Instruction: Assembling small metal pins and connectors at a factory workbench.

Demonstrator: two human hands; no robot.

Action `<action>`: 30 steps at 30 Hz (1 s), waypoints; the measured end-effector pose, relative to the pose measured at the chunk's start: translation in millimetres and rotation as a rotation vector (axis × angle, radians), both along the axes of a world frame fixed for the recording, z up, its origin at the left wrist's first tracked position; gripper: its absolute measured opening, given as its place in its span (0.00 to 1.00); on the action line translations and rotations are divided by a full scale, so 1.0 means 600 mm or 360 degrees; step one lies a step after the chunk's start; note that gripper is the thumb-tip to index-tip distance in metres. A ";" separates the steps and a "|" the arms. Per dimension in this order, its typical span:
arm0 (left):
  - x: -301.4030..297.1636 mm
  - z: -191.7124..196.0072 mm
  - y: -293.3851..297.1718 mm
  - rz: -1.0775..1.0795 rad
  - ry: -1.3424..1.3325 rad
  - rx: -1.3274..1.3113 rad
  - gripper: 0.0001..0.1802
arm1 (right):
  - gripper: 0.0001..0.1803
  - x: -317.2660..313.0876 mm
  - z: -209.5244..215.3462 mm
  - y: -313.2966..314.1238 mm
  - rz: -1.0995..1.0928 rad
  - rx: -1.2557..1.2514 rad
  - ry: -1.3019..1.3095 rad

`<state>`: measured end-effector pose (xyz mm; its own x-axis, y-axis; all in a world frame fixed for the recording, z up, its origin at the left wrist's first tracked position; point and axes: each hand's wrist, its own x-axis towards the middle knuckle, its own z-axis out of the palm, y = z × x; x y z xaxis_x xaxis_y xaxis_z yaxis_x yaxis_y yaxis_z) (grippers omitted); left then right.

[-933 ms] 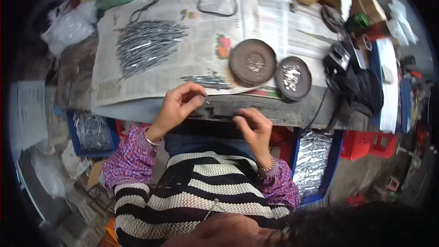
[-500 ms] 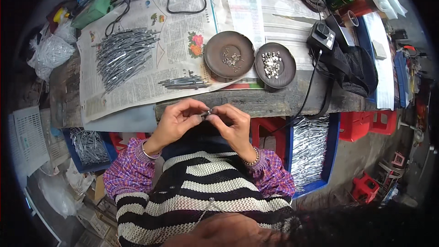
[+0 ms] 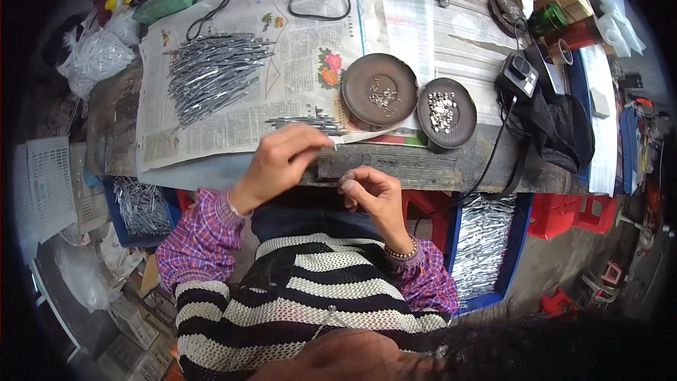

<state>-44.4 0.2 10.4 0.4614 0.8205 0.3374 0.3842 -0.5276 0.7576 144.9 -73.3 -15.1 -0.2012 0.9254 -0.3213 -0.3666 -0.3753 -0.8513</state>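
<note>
1. The left hand [image 3: 282, 162] hovers at the desk's [image 3: 451, 169] near edge, its grip pinched together on a thin metal pin [image 3: 333, 144] beside the small row of pins [image 3: 305, 123] on the newspaper [image 3: 296, 63].
2. The right hand [image 3: 372, 194] sits just below that edge, fingers curled together; whether it holds anything cannot be told.
3. Two round brown dishes [image 3: 379, 90] of small metal parts stand near the edge, right of the pins.
4. A large pile of metal rods [image 3: 211, 74] lies towards the far left corner.
</note>
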 end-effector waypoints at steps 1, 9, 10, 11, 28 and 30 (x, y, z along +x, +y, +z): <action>-0.004 0.000 0.012 0.0026 0.0098 0.0031 0.12 | 0.04 -0.001 0.001 0.000 0.0018 0.0005 0.0006; -0.025 -0.018 0.037 0.0142 0.0229 0.0243 0.12 | 0.04 -0.003 -0.001 0.001 0.0038 0.0064 -0.0164; -0.034 -0.016 0.036 0.0198 0.0212 0.0239 0.12 | 0.04 -0.002 -0.003 0.000 0.0023 0.0043 -0.0151; -0.046 -0.007 0.036 0.0283 0.0235 0.0165 0.11 | 0.04 0.001 -0.004 0.000 0.0038 0.0065 -0.0166; -0.141 -0.015 0.039 0.0725 0.0391 0.0146 0.08 | 0.04 0.000 0.005 0.006 0.0069 0.0116 -0.0284; -0.162 -0.017 0.040 0.0936 0.0740 0.0349 0.08 | 0.03 0.005 0.003 0.008 0.0142 0.0295 -0.0458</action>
